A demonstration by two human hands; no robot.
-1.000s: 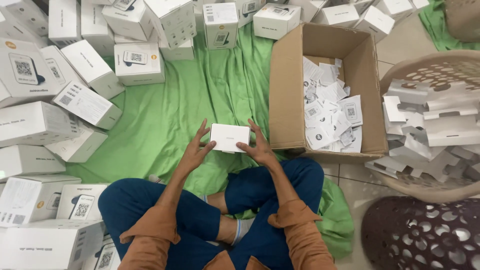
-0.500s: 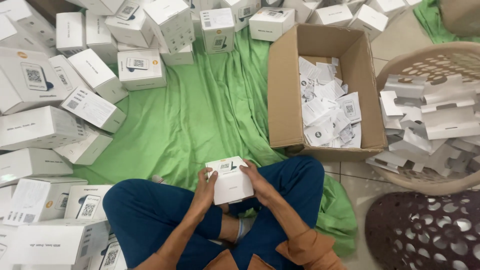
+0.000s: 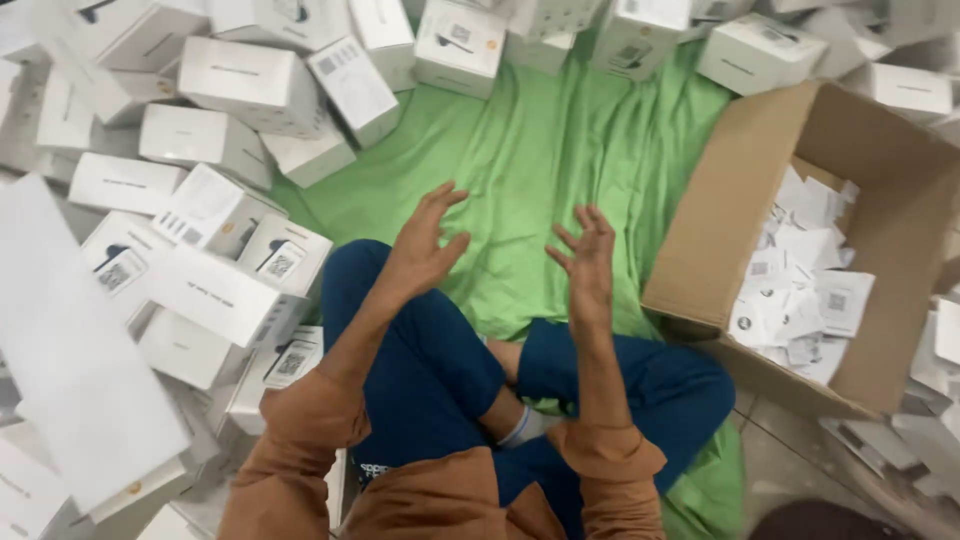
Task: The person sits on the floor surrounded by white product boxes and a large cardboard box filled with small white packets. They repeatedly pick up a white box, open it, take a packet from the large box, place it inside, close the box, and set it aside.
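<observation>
- Green cloth (image 3: 560, 170) covered the floor ahead of the seated person, running from the far boxes down under the crossed legs in blue trousers (image 3: 430, 370).
- White boxes (image 3: 215, 290) lay heaped along the left side and across the far edge, some flat, some tilted, several showing printed labels.
- One blurred white box (image 3: 70, 350) filled the near left, very close to the camera.
- On the right stood an open cardboard carton (image 3: 720, 220), holding a loose pile of white paper slips (image 3: 805, 280).
- The left hand (image 3: 425, 245) was raised above the left knee, fingers spread wide, holding nothing.
- The right hand (image 3: 585, 260) hovered near it over the cloth, fingers curled and parted, also empty, with the carton just to its right.
</observation>
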